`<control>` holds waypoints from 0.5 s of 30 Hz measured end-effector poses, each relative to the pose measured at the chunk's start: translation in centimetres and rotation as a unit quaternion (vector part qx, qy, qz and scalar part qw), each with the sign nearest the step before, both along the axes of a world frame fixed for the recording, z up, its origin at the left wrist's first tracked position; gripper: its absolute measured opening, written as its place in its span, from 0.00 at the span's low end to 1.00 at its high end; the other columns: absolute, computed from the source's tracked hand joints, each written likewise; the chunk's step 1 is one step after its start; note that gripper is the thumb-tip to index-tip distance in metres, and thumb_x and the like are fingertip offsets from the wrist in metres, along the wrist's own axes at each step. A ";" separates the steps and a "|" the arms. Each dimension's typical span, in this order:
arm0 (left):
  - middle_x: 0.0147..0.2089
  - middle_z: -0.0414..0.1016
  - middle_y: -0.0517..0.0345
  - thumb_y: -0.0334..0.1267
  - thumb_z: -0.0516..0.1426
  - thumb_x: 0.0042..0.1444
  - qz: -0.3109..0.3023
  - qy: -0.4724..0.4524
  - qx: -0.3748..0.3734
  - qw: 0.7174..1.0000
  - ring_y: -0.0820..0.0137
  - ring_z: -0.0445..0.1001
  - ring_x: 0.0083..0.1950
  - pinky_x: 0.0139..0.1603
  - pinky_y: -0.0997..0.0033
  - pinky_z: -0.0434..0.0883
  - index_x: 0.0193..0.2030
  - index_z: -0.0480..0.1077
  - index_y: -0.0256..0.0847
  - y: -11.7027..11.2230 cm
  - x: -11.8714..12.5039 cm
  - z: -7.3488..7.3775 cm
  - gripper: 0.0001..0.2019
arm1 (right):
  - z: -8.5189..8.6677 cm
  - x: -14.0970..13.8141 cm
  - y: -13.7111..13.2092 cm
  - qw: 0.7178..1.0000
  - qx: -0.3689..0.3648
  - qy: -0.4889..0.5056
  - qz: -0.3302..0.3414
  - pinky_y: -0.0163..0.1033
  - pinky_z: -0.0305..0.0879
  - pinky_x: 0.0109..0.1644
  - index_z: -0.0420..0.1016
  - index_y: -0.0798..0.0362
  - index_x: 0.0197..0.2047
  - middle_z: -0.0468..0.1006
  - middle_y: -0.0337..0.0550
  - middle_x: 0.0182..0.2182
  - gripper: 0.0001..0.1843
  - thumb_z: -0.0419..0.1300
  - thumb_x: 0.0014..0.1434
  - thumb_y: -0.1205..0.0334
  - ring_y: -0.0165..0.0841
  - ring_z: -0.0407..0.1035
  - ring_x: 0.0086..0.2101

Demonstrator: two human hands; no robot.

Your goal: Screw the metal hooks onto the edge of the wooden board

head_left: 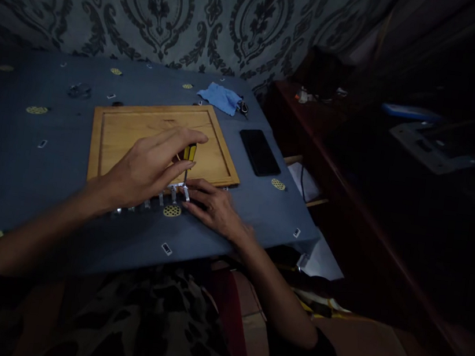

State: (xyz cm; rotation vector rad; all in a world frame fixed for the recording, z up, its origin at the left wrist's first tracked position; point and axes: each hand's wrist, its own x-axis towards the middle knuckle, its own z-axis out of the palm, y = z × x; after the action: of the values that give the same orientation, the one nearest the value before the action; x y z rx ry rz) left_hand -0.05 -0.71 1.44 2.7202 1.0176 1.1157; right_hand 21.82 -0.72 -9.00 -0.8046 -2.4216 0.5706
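Note:
My left hand [151,166] is closed in a pinch on the yellow-and-black handle of a small screwdriver [189,154], held upright with its tip pointing down. The tip meets a long metal strip with several hooks or prongs [153,199] lying along the front edge of a wooden tray-like board [117,127]. My right hand [212,204] rests on the blue cloth with fingers pressed on the right end of that metal strip, holding it down.
A dark phone [260,152] lies right of the board. A crumpled blue rag [220,97] sits behind it near the wall. Small screws and bits are scattered over the blue patterned tablecloth [23,173]. A dark wooden shelf [315,118] with clutter stands to the right.

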 end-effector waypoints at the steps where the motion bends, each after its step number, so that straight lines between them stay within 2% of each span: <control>1: 0.57 0.79 0.50 0.31 0.56 0.68 -0.003 0.001 0.002 1.000 0.66 0.80 0.55 0.54 0.67 0.78 0.63 0.67 0.37 0.0 0.0 0.0 0.17 | 0.0 0.0 0.0 1.000 0.000 -0.001 -0.001 0.45 0.76 0.55 0.81 0.53 0.53 0.78 0.50 0.57 0.16 0.56 0.73 0.54 0.40 0.77 0.54; 5: 0.57 0.79 0.49 0.29 0.56 0.68 -0.014 0.000 -0.007 1.000 0.64 0.79 0.59 0.57 0.66 0.77 0.63 0.67 0.37 0.1 0.0 -0.1 0.18 | 0.0 0.0 0.0 1.000 0.005 -0.001 -0.001 0.45 0.76 0.54 0.81 0.53 0.54 0.78 0.50 0.56 0.16 0.57 0.72 0.55 0.40 0.77 0.53; 11: 0.58 0.78 0.49 0.29 0.54 0.68 -0.027 0.001 -0.031 0.999 0.64 0.79 0.57 0.55 0.66 0.77 0.64 0.66 0.40 0.1 0.0 -0.1 0.19 | 0.1 0.0 0.0 1.000 0.000 -0.008 -0.007 0.46 0.76 0.56 0.81 0.50 0.54 0.78 0.49 0.57 0.15 0.58 0.72 0.55 0.40 0.77 0.54; 15: 0.57 0.78 0.49 0.28 0.53 0.68 -0.052 0.017 -0.048 0.997 0.66 0.80 0.54 0.51 0.67 0.77 0.64 0.66 0.40 0.0 -0.1 0.1 0.19 | -0.1 0.0 0.0 1.000 -0.002 0.002 -0.002 0.46 0.75 0.58 0.80 0.52 0.55 0.77 0.50 0.58 0.16 0.57 0.72 0.55 0.41 0.77 0.55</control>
State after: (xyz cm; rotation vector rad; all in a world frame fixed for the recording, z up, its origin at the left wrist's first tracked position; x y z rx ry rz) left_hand -0.19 -0.69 1.57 2.6900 0.8976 0.9817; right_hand 21.78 -0.70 -9.06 -0.8083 -2.4148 0.5761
